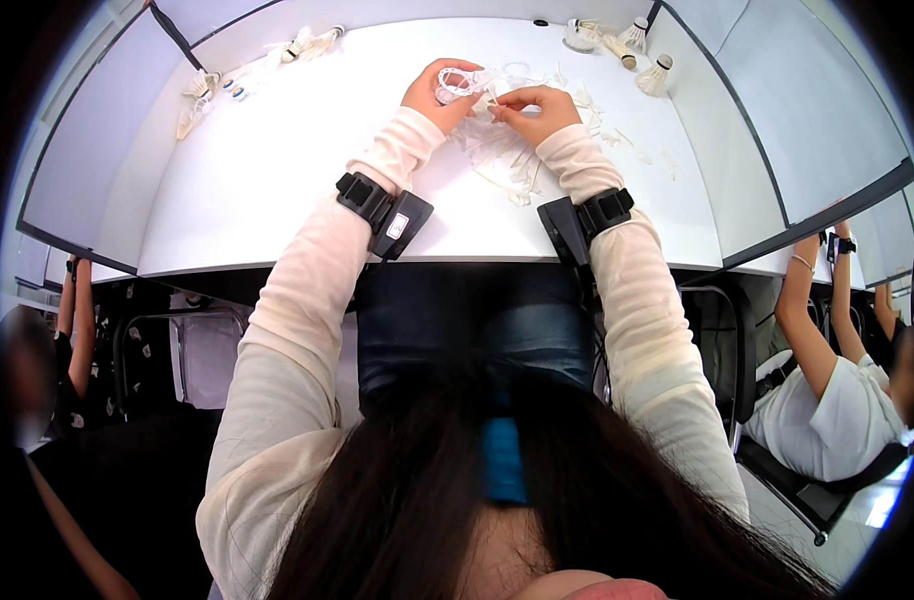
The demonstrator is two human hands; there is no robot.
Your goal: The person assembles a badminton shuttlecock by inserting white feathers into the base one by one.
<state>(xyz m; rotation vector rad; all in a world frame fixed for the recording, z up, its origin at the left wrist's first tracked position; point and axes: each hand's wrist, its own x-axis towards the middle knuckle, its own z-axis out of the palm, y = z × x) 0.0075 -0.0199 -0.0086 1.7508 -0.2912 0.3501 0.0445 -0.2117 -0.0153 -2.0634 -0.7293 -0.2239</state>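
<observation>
Over the back middle of the white table, my left hand (430,96) is closed around a stripped white shuttlecock skirt (457,84), whose round thread ring shows between thumb and fingers. Close by on its right, my right hand (539,113) pinches at a thin white feather piece (494,103) by the skirt's edge; the fingertips partly hide it. Loose white feather scraps (517,172) lie scattered below and around both hands.
Shuttlecocks (302,45) lie at the back left, others (199,95) by the left panel beside small blue-and-white pieces (238,93). Several more shuttlecocks (654,76) stand at the back right. Panels (742,130) enclose the table (277,190); people sit beyond on both sides.
</observation>
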